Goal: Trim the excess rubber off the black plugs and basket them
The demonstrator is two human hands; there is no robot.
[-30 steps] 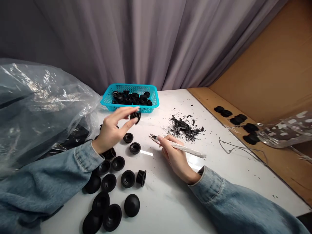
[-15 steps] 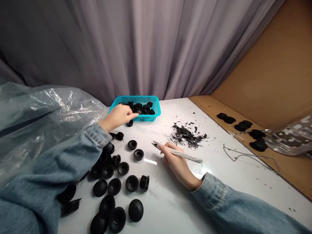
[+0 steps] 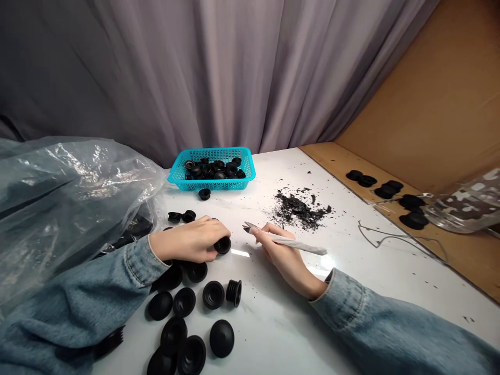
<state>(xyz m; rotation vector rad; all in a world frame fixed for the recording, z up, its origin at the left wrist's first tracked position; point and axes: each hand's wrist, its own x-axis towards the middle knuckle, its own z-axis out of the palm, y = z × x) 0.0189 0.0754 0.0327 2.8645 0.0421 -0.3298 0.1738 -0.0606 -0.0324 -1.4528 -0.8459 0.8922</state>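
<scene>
My left hand is curled over a black ribbed plug on the white table, its fingers closed around the near side. A second plug beneath the hand is mostly hidden. In my right hand is a slim tool with a white wrapped handle, its two-pronged metal tip pointing left toward that plug. Between the hands and me lie several more black plugs, some cup side up, some domed side up, one on its side.
A turquoise basket with several plugs stands at the back, one loose plug before it. Black shavings are heaped right of centre. Clear plastic covers the left. Eyeglasses, dark discs and a clear container lie right.
My left hand has come back from the basket toward me and closed on a plug on the table. My right hand stays nearly in place with the tool.
</scene>
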